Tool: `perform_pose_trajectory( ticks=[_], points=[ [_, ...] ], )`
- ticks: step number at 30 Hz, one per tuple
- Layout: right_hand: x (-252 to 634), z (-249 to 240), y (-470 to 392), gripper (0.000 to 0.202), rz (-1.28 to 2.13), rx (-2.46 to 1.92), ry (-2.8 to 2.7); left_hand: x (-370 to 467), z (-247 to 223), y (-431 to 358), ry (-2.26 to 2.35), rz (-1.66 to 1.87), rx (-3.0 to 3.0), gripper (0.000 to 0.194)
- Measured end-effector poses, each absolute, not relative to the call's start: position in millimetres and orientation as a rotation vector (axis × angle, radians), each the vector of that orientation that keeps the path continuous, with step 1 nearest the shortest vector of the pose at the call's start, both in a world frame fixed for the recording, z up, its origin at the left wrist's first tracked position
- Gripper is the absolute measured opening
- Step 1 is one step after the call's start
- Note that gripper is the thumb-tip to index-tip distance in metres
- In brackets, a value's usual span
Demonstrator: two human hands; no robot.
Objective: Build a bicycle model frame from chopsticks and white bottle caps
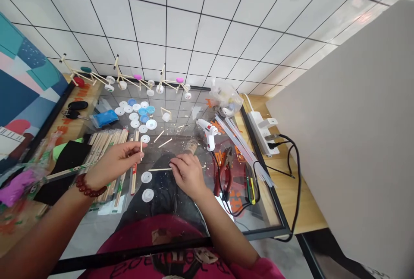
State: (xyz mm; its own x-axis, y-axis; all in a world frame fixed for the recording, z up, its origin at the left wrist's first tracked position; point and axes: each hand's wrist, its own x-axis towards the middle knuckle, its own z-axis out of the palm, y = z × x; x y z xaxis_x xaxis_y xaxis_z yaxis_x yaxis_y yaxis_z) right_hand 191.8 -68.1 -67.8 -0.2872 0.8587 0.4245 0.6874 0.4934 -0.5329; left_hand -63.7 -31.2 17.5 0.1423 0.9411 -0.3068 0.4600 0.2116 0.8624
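Observation:
Between the thumb and fingers of my left hand (118,160) is a short wooden stick (141,149), held upright near a white bottle cap (145,139). My right hand (188,173) rests low over the glass table with its fingers bent together, at the right end of a longer wooden stick (159,169); its fingertips hide that end. Two white caps (147,186) lie below this stick. Two short stick pieces (165,143) are above it. White and blue caps (144,118) are grouped farther back, beside a small stick frame with a cap (166,116).
Three small stick-built tricycles (168,84) stand along the back edge. A glue gun (208,133), pliers (226,173), clear glue sticks (244,149) and a power strip (263,132) are on the right. Bundled wooden sticks (105,141) and a blue packet (106,118) lie left.

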Motion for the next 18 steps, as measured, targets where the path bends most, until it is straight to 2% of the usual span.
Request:
perform_pose_trajectory(
  ticks=[5, 9, 11, 15, 18],
  points=[
    [190.3, -69.0, -70.9, 0.014, 0.187, -1.274, -2.373, -55.7, 0.1, -56.0, 1.341, 0.813, 1.038, 0.063],
    [187.6, -71.1, -71.4, 0.014, 0.129, -1.294, -2.429, -48.7, -6.7, -65.8, 1.285, 0.886, 0.927, 0.070],
    [186.5, -72.3, -71.4, 0.011, 0.110, -1.318, -2.420, -47.4, -7.1, -67.6, 1.286, 0.886, 0.931, 0.067],
    [185.1, -74.6, -71.8, 0.008, 0.107, -1.327, -2.383, -49.7, -5.4, -62.9, 1.338, 0.871, 0.975, 0.048],
    [184.9, -74.9, -72.9, 0.008, 0.137, -1.314, -2.310, -51.8, -4.9, -55.4, 1.364, 0.893, 0.982, 0.045]
  ],
)
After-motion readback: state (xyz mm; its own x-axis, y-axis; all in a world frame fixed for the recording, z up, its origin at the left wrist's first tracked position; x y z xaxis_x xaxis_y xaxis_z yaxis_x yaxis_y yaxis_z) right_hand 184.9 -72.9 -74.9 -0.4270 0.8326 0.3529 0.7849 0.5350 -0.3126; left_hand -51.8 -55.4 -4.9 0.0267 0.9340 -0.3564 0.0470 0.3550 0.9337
